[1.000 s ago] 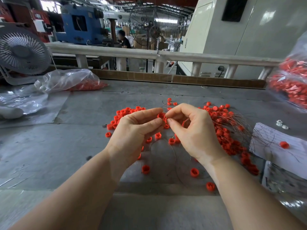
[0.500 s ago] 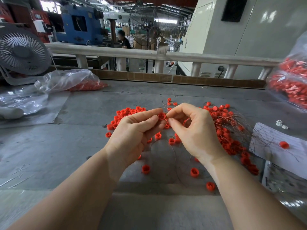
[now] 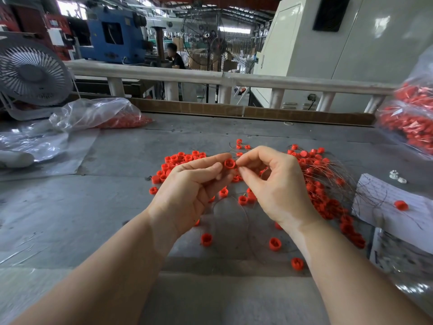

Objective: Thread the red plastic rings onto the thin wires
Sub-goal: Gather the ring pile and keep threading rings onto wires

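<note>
Left hand (image 3: 187, 193) pinching a red plastic ring (image 3: 229, 163) between thumb and forefinger, right hand (image 3: 274, 188) pinching a thin wire (image 3: 234, 150) at the ring's opening, loose rings (image 3: 180, 159) beyond the left hand, wired rings (image 3: 323, 198) beside the right, grey table (image 3: 93, 219) beneath.

A single wide-angle view looks from the person's head forward and down over a grey table (image 3: 70, 219), its near edge under the forearms. The left hand (image 3: 187, 193) and right hand (image 3: 276, 188) sit close at centre. The far edge, a railing (image 3: 269, 80) and workshop fill the top.
</note>
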Demonstrator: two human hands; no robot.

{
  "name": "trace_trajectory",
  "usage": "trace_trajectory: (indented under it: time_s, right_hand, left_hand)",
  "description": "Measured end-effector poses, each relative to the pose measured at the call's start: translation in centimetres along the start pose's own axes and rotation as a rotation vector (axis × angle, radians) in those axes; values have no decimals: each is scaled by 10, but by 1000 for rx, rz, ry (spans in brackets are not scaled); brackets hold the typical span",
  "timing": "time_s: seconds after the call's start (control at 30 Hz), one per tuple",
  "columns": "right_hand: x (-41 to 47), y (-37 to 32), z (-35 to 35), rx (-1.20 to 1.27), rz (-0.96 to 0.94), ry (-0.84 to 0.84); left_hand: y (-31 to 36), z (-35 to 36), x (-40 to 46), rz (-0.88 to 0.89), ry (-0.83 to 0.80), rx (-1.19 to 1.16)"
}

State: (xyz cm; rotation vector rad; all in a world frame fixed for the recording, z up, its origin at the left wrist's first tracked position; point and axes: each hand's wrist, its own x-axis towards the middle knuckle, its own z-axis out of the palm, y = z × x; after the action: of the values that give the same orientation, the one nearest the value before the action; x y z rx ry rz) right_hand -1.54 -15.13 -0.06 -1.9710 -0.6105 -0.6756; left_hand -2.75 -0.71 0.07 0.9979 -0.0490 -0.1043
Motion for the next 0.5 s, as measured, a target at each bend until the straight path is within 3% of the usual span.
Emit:
trace_trajectory:
  time_s: [0.5]
  right_hand:
    - [0,0,-2,16,4,-22]
  left_hand:
    - [-2,0,0,3,-12,18]
